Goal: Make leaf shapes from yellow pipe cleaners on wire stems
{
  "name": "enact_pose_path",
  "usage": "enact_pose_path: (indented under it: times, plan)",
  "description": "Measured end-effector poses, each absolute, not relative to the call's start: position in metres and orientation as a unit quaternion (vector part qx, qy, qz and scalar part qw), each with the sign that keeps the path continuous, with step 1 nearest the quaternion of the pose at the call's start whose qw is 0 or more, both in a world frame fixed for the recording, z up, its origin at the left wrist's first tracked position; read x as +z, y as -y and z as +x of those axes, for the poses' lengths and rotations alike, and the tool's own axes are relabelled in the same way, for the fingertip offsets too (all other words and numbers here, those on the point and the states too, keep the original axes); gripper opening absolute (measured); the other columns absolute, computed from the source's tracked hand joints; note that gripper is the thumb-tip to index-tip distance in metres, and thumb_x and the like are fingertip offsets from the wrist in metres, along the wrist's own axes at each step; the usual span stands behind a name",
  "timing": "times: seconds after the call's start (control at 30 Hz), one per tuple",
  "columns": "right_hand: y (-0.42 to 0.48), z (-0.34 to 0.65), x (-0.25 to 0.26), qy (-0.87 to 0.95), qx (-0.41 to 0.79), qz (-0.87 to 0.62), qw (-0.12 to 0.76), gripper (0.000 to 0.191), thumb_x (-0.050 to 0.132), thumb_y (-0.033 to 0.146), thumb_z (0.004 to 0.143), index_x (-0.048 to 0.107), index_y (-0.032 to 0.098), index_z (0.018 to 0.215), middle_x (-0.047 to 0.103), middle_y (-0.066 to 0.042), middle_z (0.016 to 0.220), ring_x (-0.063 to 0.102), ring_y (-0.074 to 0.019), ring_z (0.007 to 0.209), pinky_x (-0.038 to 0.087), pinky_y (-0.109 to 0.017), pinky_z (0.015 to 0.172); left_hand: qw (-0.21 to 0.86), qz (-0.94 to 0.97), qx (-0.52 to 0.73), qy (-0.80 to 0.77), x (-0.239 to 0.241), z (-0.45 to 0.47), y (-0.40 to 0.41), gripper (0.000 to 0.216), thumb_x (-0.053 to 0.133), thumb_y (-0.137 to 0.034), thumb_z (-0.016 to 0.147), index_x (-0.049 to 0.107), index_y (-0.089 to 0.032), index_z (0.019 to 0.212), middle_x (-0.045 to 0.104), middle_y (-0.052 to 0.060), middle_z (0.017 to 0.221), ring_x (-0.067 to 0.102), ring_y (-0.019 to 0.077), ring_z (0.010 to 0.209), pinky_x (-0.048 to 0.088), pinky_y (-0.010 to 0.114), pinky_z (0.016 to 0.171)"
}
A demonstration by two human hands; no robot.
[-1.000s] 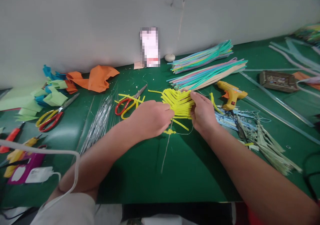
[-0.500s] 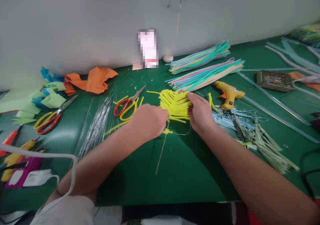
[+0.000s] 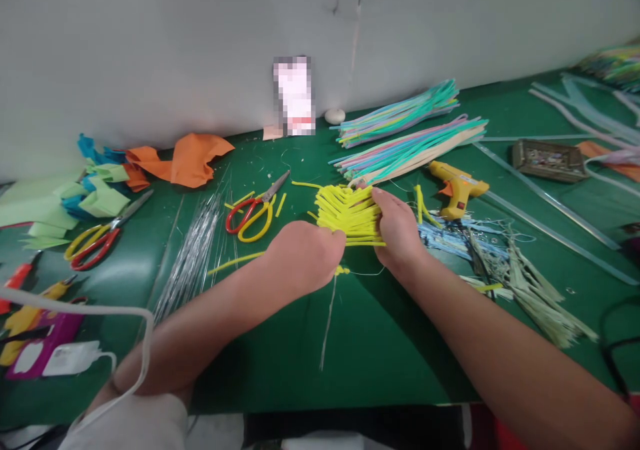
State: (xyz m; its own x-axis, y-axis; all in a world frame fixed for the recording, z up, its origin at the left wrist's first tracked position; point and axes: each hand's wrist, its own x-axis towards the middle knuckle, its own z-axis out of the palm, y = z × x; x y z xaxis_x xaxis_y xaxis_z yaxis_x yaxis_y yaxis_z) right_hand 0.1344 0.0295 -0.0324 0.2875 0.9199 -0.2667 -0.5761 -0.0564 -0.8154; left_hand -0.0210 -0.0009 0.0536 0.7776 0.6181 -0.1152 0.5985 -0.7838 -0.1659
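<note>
A yellow pipe-cleaner piece (image 3: 347, 210), with strands slanting in a V pattern, is held between my two hands above the table. My left hand (image 3: 310, 253) is closed on its lower left edge, fingers pinched. At its right side my right hand (image 3: 397, 227) grips it, the thumb on top and the other fingers partly behind. A small yellow twist with a thin string (image 3: 327, 330) hangs below the piece. Left of my hands lie red-and-yellow-handled scissors (image 3: 255, 210) and short yellow pipe-cleaner bits (image 3: 235, 262).
Bundles of coloured pipe cleaners (image 3: 410, 150) lie behind my hands, near a yellow glue gun (image 3: 457, 187) and a small box (image 3: 547, 160). Thin wires (image 3: 193, 257), more scissors (image 3: 107, 233) and orange paper (image 3: 195, 160) are at left. A phone (image 3: 296, 97) leans on the wall.
My left hand has moved slightly down and right along the yellow piece's lower edge. The lower strands now lie straighter, and the hanging string has shifted a little lower.
</note>
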Motion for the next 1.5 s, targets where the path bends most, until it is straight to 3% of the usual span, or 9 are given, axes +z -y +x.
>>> enact_pose_path:
  times: [0.4,0.5,0.63,0.87,0.93,1.0,1.1,1.23,1.5]
  plan:
    - [-0.032,0.139,-0.032,0.153,0.593,-0.460,0.643,0.023,0.066,0.040,0.077,0.068,0.020,0.087,0.071,-0.002,0.074,0.071,-0.0232,0.079,0.059,-0.038,0.075,0.009,-0.893,-0.104,0.437,0.079,-0.050,-0.017,0.015,0.054,-0.029,0.087,0.064,-0.019,0.083,0.068,0.002,0.076,0.060,0.0161,0.065,0.035,0.028,0.053]
    - [-0.034,0.142,-0.030,0.171,0.588,-0.447,0.651,0.026,0.065,0.042,0.077,0.069,0.020,0.091,0.072,-0.002,0.078,0.071,-0.0237,0.082,0.059,-0.038,0.075,0.009,-0.841,-0.167,0.515,0.096,-0.071,-0.027,0.025,0.058,-0.039,0.086,0.063,-0.020,0.071,0.062,0.000,0.064,0.054,0.0136,0.056,0.033,0.028,0.051]
    - [-0.036,0.144,-0.030,0.162,0.556,-0.433,0.690,0.026,0.062,0.040,0.078,0.069,0.020,0.094,0.073,-0.002,0.084,0.070,-0.0234,0.092,0.058,-0.037,0.078,-0.076,-0.887,-0.056,0.451,0.107,-0.069,-0.011,0.049,0.052,-0.045,0.090,0.050,-0.019,0.048,0.045,-0.003,0.043,0.038,0.0093,0.039,0.025,0.029,0.044]
    - [-0.037,0.149,-0.031,0.169,0.504,-0.407,0.743,0.025,0.062,0.041,0.077,0.066,0.021,0.092,0.072,-0.002,0.099,0.069,-0.0216,0.101,0.057,-0.035,0.084,-0.110,-0.872,0.085,0.469,0.085,-0.054,-0.012,0.062,0.042,-0.059,0.089,0.052,-0.019,0.043,0.050,0.002,0.041,0.038,0.0121,0.033,0.028,0.029,0.042]
    - [-0.037,0.150,-0.029,0.156,0.506,-0.399,0.749,0.025,0.060,0.042,0.078,0.065,0.022,0.092,0.072,-0.002,0.100,0.069,-0.0214,0.100,0.057,-0.036,0.084,-0.173,-0.863,0.082,0.467,0.077,-0.061,-0.028,0.060,0.041,-0.065,0.088,0.064,-0.019,0.057,0.057,0.002,0.046,0.047,0.0132,0.037,0.035,0.028,0.045]
    - [-0.037,0.150,-0.027,0.137,0.510,-0.395,0.752,0.024,0.058,0.041,0.080,0.065,0.022,0.093,0.072,-0.002,0.100,0.070,-0.0212,0.098,0.058,-0.036,0.083,-0.276,-0.842,0.056,0.461,0.071,-0.067,-0.042,0.051,0.046,-0.063,0.087,0.071,-0.020,0.096,0.072,0.004,0.072,0.061,0.0144,0.053,0.043,0.025,0.051]
    - [-0.038,0.149,-0.026,0.133,0.520,-0.401,0.742,0.023,0.057,0.040,0.081,0.065,0.022,0.093,0.073,-0.002,0.097,0.071,-0.0215,0.093,0.059,-0.038,0.080,-0.460,-0.784,-0.010,0.418,0.062,-0.067,-0.052,0.061,0.058,-0.054,0.084,0.050,-0.022,0.136,0.070,0.011,0.115,0.070,0.0166,0.078,0.050,0.024,0.057]
    - [-0.037,0.146,-0.025,0.124,0.535,-0.422,0.721,0.022,0.059,0.039,0.080,0.067,0.022,0.092,0.074,-0.001,0.090,0.071,-0.0223,0.092,0.059,-0.037,0.078,-0.624,-0.662,-0.173,0.378,0.038,-0.053,-0.052,0.060,0.060,-0.045,0.086,0.047,-0.015,0.136,0.069,0.018,0.114,0.072,0.0198,0.081,0.053,0.025,0.058]
    - [-0.039,0.145,-0.029,0.186,0.535,-0.453,0.689,0.026,0.060,0.044,0.080,0.065,0.021,0.091,0.068,-0.001,0.083,0.067,-0.0176,0.078,0.055,-0.030,0.067,-0.670,-0.483,-0.369,0.427,-0.008,-0.031,-0.050,0.034,0.067,-0.023,0.079,0.060,-0.011,0.110,0.074,0.007,0.082,0.067,0.0122,0.058,0.051,0.024,0.055]
